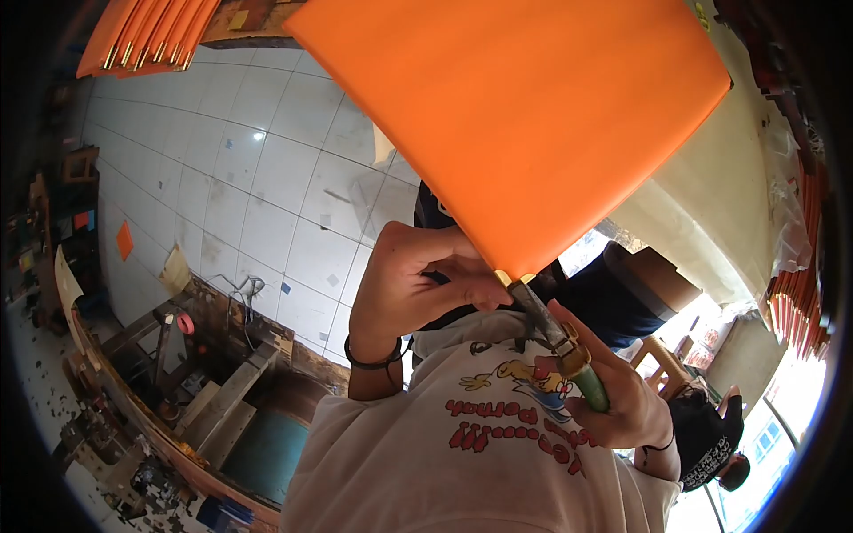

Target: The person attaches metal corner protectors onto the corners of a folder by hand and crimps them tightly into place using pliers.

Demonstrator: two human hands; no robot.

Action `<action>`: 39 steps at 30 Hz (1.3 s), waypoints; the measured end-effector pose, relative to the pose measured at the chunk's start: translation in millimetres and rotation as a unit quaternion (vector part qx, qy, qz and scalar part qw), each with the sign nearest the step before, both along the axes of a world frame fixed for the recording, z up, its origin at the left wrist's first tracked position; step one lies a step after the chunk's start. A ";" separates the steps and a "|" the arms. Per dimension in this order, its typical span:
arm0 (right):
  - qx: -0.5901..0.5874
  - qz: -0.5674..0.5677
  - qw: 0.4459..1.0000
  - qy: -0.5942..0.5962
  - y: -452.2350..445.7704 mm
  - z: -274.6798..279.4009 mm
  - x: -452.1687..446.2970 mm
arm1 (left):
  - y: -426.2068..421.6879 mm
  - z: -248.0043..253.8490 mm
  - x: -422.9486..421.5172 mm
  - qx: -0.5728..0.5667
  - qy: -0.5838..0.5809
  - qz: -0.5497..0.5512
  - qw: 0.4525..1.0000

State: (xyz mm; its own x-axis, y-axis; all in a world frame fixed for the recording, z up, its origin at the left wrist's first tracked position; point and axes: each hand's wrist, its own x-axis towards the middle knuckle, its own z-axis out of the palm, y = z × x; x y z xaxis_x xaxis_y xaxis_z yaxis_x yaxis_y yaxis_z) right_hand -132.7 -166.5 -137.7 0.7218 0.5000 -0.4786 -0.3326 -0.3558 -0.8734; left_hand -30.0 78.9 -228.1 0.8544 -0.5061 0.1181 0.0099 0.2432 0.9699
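A large flat orange folder [524, 124] fills the upper middle of the view, one corner pointing down toward my chest. Small gold metal pieces [504, 277] sit at that corner. With bent fingers, my left hand [422, 275] grips the folder's edge beside the corner. My right hand [622, 382] is wrapped round the green handle of a pair of pliers [553, 330]. The jaws of the pliers are at the gold corner and appear to touch it. My palm and fingers hide part of the handles.
A stack of orange folders [151, 35] with gold corners lies at upper left, and more orange pieces [800, 311] are stacked at far right. A wooden workbench [222, 426] stands lower left, beside a white tiled floor [258, 151]. Another person in black [706, 435] is at lower right.
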 end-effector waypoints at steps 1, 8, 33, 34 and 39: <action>0.003 0.003 1.000 -0.002 1.3 0.1 1.0 | 0.3 0.5 -0.3 0.005 0.000 0.000 1.000; -0.007 0.000 1.000 0.015 1.2 -1.8 -1.0 | 0.8 3.6 0.6 0.022 -0.007 -0.001 1.000; 0.013 0.018 0.998 0.058 -1.0 -4.1 0.5 | 0.9 -1.4 4.3 0.020 -0.012 -0.001 1.000; -0.001 0.023 0.998 0.052 -0.3 -3.5 0.5 | 1.3 -1.2 4.2 0.020 -0.010 -0.001 1.000; -0.038 0.012 0.999 0.011 -3.0 -5.4 -10.4 | 1.4 -2.0 3.1 0.020 -0.002 0.004 1.000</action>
State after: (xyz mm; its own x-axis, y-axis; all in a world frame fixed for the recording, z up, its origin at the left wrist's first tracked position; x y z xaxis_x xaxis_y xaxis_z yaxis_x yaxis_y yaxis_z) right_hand -143.1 -169.6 -143.1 0.6982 0.4790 -0.5320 -0.3425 -0.4291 -0.8358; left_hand -26.9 80.3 -230.1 0.8582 -0.5034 0.1003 0.0050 0.2036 0.9790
